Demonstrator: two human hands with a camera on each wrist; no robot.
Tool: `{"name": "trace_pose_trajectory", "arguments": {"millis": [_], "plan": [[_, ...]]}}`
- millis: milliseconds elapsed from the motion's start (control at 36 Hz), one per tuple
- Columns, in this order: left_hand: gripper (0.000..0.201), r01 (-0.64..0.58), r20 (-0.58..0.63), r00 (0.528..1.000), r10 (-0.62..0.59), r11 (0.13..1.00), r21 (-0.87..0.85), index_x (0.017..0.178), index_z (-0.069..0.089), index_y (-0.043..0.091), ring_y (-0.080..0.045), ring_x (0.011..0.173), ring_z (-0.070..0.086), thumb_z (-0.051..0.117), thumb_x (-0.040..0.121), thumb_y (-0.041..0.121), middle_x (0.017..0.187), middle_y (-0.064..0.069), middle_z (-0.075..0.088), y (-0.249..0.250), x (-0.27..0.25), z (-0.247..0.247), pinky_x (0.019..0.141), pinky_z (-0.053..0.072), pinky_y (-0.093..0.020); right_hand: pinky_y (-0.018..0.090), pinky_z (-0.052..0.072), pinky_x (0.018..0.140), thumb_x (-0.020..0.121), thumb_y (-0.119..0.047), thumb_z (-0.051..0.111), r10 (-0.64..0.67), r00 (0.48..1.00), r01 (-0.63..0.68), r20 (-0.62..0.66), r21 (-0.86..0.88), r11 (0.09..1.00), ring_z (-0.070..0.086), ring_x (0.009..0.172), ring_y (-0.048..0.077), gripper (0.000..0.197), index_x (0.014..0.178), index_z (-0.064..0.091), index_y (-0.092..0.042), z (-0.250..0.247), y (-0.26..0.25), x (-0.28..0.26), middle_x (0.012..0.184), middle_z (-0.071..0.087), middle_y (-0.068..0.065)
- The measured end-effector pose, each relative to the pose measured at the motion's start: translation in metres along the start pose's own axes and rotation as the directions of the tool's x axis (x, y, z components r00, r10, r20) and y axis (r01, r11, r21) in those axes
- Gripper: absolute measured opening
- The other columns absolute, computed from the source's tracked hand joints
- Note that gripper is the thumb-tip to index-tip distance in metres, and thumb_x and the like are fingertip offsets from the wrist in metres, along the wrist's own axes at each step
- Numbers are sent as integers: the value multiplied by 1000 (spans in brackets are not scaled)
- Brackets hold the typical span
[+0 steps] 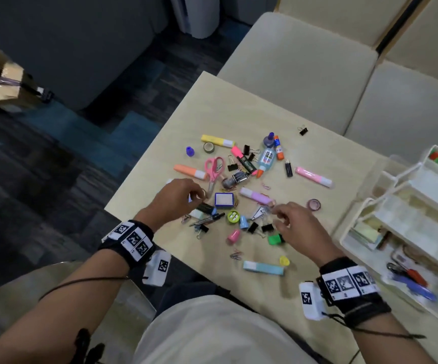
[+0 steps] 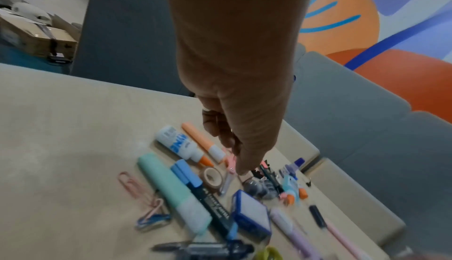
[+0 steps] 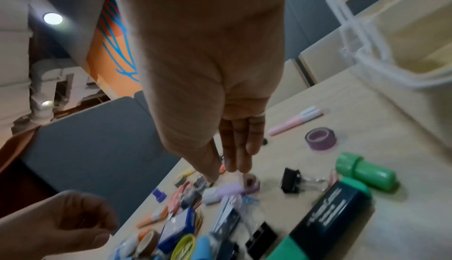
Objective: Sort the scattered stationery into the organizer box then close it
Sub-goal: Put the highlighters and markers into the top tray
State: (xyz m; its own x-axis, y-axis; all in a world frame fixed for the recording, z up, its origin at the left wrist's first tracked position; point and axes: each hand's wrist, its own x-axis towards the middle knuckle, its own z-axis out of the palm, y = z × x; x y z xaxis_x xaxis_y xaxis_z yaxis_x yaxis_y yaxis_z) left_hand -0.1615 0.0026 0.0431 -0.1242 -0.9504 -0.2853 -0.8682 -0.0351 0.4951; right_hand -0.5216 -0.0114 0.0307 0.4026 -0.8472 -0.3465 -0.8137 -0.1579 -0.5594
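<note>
Stationery lies scattered on the beige table (image 1: pixel 239 114): pink scissors (image 1: pixel 214 169), a blue-framed pin box (image 1: pixel 224 200), a purple highlighter (image 1: pixel 256 195), a glue bottle (image 1: pixel 266 156), clips and caps. My left hand (image 1: pixel 199 195) hovers with loosely curled fingers just above a brown tape roll (image 2: pixel 212 178) and holds nothing I can see. My right hand (image 1: pixel 278 214) reaches down with straight fingers (image 3: pixel 234 148) over the purple highlighter's (image 3: pixel 225 190) end, beside a black binder clip (image 3: pixel 291 181). The white tiered organizer box (image 1: pixel 409 219) stands open at the right, with pens in its bottom tray.
A green highlighter (image 3: pixel 325 214) and a green cap (image 3: pixel 364 173) lie near my right wrist, a purple tape roll (image 1: pixel 313 204) further right. A mint highlighter (image 1: pixel 263 267) sits near the front edge. Cream cushions (image 1: pixel 304 74) border the table's far side; carpet lies to the left.
</note>
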Motion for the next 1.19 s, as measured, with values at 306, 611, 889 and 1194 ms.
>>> {"name": "trace_pose_trajectory", "arguments": {"millis": [306,611,889,1194], "plan": [[25,-69,280,960,-25,944,323,93,76,27,-23,88,67,68,87,50,87,2,66,-23,-15,36,63,35,-28,41,52,79,92,-25,66,235,966,-215,110,-170,962,65,104,32,38,128,57,-30,43,-30,18,112,67,3],[37,-219,366,926,95,923,316,99,77,20,-25,93,67,70,90,55,100,-2,71,-25,5,55,70,51,-34,45,56,75,93,-31,68,252,967,-240,48,-177,954,63,91,27,33,119,49,-37,53,-24,17,102,63,-1],[26,-180,396,914,92,964,193,89,77,21,-21,87,67,75,88,47,91,2,72,-30,3,53,68,51,-34,42,54,72,92,-31,74,288,951,-288,-114,21,957,61,83,22,22,102,56,-37,65,-13,17,86,62,-6],[23,3,340,935,98,958,-285,79,67,28,-9,67,59,75,91,46,73,10,65,-47,1,33,65,50,-35,41,54,69,90,-11,72,392,902,-372,-182,135,918,64,76,26,17,91,59,-22,66,-15,15,79,68,-1]]}}
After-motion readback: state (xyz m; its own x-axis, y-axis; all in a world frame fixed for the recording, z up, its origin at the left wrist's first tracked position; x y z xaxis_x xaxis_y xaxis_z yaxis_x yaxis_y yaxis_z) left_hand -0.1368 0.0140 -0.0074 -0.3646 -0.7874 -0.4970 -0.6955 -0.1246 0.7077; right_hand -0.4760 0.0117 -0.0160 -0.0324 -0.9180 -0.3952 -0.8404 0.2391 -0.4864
